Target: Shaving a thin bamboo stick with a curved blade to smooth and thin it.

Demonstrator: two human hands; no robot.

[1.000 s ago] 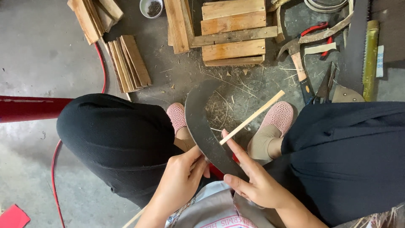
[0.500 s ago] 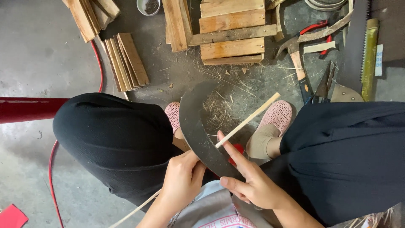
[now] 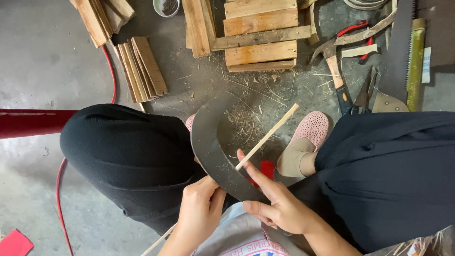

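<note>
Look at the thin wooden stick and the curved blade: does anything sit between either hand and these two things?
Nothing visible does. The right hand presses the stick against the dark curved blade, index finger lying along it. The left hand touches the blade's lower edge directly.

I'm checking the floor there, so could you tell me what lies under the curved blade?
Under the curved blade lie scattered shavings on the concrete floor; its lower end is covered by the right hand.
</note>
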